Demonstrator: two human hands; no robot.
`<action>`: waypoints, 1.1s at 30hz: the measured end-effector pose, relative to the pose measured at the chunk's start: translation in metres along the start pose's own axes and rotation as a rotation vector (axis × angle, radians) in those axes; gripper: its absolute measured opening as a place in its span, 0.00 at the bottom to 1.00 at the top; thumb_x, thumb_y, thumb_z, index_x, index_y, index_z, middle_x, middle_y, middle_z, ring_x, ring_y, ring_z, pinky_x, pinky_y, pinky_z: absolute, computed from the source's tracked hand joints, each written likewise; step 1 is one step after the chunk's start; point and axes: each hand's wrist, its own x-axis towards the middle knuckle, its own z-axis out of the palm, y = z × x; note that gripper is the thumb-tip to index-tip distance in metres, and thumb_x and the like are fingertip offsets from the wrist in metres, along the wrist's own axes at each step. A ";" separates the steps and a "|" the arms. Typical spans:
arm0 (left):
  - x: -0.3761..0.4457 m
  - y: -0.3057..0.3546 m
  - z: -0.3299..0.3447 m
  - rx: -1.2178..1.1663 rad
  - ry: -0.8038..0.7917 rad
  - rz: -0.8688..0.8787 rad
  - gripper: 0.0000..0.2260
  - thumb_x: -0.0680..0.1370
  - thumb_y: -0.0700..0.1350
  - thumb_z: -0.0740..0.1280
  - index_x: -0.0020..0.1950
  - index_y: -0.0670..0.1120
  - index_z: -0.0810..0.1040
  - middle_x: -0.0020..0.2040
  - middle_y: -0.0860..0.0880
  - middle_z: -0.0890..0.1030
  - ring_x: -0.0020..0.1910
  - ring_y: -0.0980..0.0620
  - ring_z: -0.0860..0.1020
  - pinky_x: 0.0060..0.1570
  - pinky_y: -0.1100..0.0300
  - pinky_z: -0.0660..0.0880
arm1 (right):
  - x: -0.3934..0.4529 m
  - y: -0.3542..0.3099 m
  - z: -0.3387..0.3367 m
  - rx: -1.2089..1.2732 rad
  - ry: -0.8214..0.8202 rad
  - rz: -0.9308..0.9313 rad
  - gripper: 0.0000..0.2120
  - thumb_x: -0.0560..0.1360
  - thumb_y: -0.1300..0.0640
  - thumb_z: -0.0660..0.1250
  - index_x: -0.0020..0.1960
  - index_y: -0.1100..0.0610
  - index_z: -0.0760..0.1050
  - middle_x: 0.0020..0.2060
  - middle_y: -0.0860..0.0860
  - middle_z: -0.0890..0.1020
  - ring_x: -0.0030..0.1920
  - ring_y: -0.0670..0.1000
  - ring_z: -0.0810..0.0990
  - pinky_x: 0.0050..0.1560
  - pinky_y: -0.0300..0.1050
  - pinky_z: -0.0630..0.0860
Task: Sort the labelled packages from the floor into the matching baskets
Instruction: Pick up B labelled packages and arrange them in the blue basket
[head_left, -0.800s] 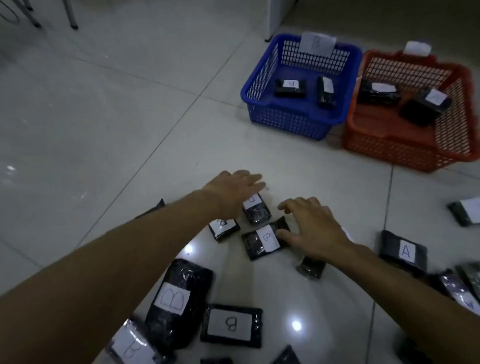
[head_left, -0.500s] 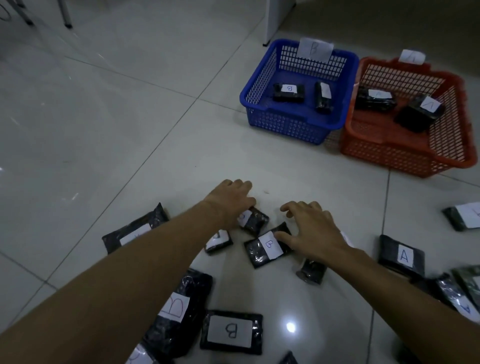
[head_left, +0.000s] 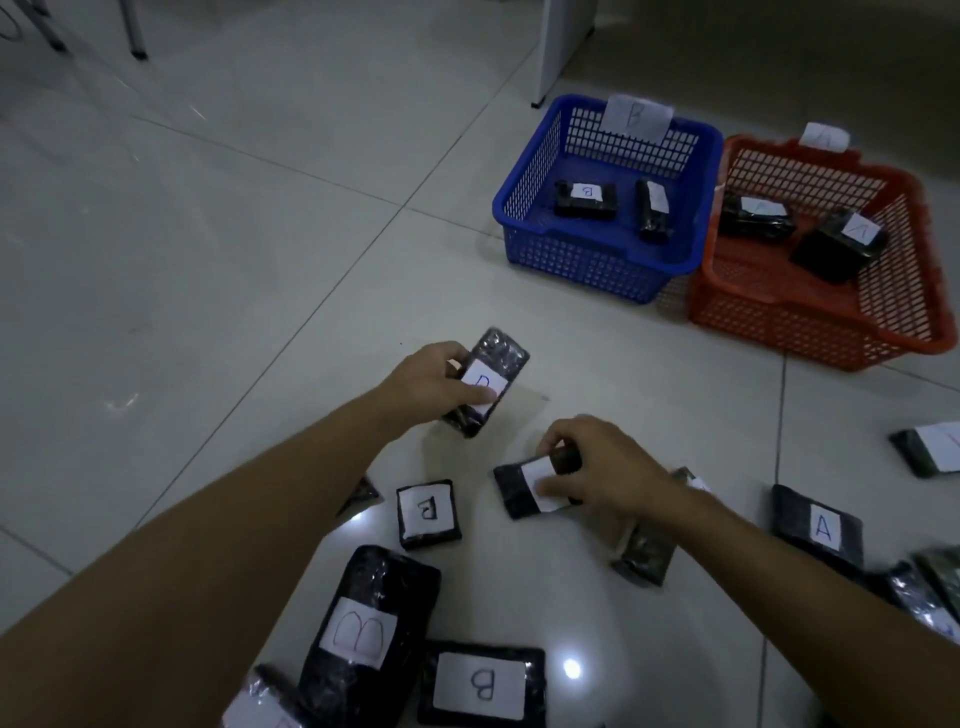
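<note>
- Black plastic wraps every package I can see, and each one has a white paper label.
- I count two baskets side by side at the far right: a blue basket (head_left: 597, 262) with a B tag and an orange basket (head_left: 810, 317) with a tag I cannot read well.
- I count two packages in the blue basket and two in the orange basket.
- My left hand (head_left: 431, 382) grips one small package (head_left: 488, 382). The fingers curl round its left side and the thumb presses on the label.
- That package is lifted off the floor. Its long side runs from near-left to far-right, with the far end pointing toward the baskets. The letter on it is partly hidden by my thumb.
- My right hand (head_left: 597, 467) pinches a second small package (head_left: 530, 488) with its fingers curled on the top edge and the thumb on the label. I cannot read the letter.
- This second package is low, just over the floor tiles (head_left: 208, 260). Its long side runs left to right, a bit tilted. I cannot tell if it touches the floor.
- Near me I count three packages that show a B: a small square one (head_left: 428, 514), a big long one (head_left: 369, 634) and a flat wide one (head_left: 483, 686).
- One package (head_left: 818, 530) to the right shows an A.
- More packages lie at the right edge and under my right arm, but their labels are hidden or cut off.
</note>
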 end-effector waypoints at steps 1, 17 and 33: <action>0.003 -0.001 -0.001 -0.061 0.023 0.004 0.11 0.71 0.42 0.77 0.48 0.47 0.77 0.48 0.43 0.85 0.47 0.44 0.84 0.52 0.46 0.80 | 0.006 -0.003 -0.009 0.047 0.018 -0.018 0.13 0.68 0.52 0.77 0.50 0.49 0.78 0.48 0.48 0.78 0.46 0.48 0.77 0.44 0.40 0.73; 0.012 0.149 -0.136 -0.015 -0.023 0.208 0.15 0.71 0.46 0.76 0.54 0.51 0.75 0.46 0.51 0.85 0.40 0.55 0.82 0.40 0.62 0.75 | 0.037 -0.145 -0.278 -0.094 0.322 0.043 0.13 0.69 0.54 0.77 0.45 0.48 0.73 0.40 0.44 0.79 0.41 0.46 0.78 0.35 0.35 0.68; 0.213 0.242 -0.109 0.081 -0.091 0.036 0.17 0.71 0.47 0.76 0.56 0.50 0.76 0.50 0.49 0.81 0.49 0.50 0.82 0.47 0.51 0.82 | 0.228 -0.007 -0.274 0.649 0.314 0.245 0.12 0.75 0.61 0.72 0.56 0.54 0.75 0.53 0.49 0.78 0.51 0.50 0.78 0.43 0.34 0.73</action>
